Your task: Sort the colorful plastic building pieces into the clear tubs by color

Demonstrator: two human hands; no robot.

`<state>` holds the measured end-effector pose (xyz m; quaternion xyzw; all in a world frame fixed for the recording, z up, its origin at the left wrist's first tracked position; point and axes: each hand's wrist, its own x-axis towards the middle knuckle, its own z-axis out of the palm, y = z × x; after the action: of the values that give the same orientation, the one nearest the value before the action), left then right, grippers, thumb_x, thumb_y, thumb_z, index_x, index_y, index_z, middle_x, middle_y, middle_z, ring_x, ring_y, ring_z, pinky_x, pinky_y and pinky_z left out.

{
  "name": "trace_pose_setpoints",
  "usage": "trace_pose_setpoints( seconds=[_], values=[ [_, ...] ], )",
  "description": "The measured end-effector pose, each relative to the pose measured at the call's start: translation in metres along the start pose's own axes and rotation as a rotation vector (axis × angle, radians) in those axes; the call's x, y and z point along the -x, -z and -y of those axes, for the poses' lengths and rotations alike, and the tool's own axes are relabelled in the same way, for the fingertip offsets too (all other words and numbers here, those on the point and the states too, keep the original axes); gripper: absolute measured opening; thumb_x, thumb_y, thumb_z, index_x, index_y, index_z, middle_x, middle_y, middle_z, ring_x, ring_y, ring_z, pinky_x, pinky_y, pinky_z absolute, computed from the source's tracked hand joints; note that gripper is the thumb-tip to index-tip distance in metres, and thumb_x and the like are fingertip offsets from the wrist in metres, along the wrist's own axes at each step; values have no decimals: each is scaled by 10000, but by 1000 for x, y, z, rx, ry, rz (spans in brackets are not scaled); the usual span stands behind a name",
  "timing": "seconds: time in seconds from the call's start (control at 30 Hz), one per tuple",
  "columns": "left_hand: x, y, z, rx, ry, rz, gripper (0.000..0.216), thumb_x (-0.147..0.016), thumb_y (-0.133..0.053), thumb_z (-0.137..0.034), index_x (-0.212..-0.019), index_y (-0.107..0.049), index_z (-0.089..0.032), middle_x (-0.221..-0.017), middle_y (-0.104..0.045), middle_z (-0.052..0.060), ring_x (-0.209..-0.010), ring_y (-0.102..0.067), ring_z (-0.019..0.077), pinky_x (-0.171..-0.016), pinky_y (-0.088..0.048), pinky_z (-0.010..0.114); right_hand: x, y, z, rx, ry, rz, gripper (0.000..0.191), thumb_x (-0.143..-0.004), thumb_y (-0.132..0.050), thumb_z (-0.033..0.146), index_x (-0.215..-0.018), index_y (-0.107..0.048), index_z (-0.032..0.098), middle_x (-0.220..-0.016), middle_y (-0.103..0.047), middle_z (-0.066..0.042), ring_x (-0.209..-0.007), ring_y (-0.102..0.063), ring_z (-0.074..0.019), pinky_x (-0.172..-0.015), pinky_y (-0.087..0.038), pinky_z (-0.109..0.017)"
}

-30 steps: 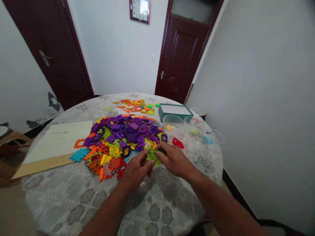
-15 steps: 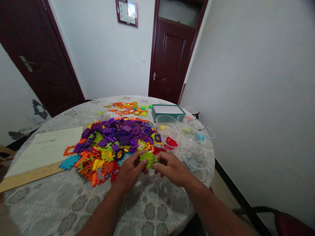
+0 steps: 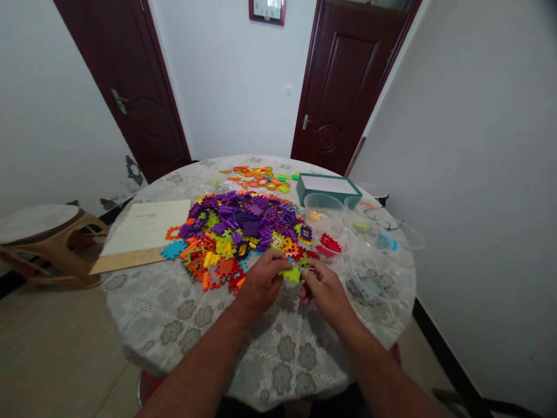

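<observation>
My left hand (image 3: 266, 283) pinches a lime-green toothed plastic building piece (image 3: 290, 274) between thumb and fingers, just above the tablecloth. Close beside it, my right hand (image 3: 324, 292) is closed at the fingertips around a second green openwork piece (image 3: 304, 260). Whether the two pieces are joined cannot be made out, as my fingers cover their edges. Just beyond my hands and to the left lies a big heap of purple, orange, yellow and red building pieces (image 3: 251, 229).
Clear plastic tubs (image 3: 375, 274) stand on the right, one with red pieces (image 3: 329, 244) in it. A green-edged box (image 3: 329, 184) sits behind them. Orange and yellow pieces (image 3: 255, 179) lie at the back. Left are a paper sheet (image 3: 148, 223) and a stool (image 3: 47, 232).
My view has swung left and down, so the table appears shifted right. The green piece has turned between my hands, and a green openwork piece now shows at my right fingertips.
</observation>
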<state>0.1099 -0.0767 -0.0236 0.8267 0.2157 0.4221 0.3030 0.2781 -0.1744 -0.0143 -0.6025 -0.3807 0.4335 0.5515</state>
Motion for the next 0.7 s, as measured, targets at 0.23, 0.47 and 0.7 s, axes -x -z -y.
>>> trace_pose_setpoints(
  seconds=[0.23,0.47,0.7],
  values=[
    [9,-11,11,-242,-324,-76,326,-1018,-515,-102,-1247,-714,-221,-1238,-695,117,-1107,-717,207,-894,-647,328,4,-8,-3,-491,-193,80,396,-810,-798,459,-1031,-646,168,-773,-713,-20,-570,-693,-156,-452,-557,-226],
    [10,-9,-2,-403,-348,-36,327,-1038,-525,-135,-1328,-669,-185,-1288,-712,148,-1138,-744,234,-903,-670,337,8,-11,-8,-614,-310,58,315,-919,-721,445,-1023,-644,158,-783,-713,-39,-493,-645,-139,-384,-521,-215],
    [12,-12,-1,-449,-309,-10,472,-1028,-499,-109,-1492,-548,-186,-1410,-674,185,-1273,-709,273,-987,-660,383,10,-16,-15,-606,-333,117,288,-891,-682,424,-920,-641,141,-771,-710,-70,-500,-623,-138,-375,-500,-211]
  ],
)
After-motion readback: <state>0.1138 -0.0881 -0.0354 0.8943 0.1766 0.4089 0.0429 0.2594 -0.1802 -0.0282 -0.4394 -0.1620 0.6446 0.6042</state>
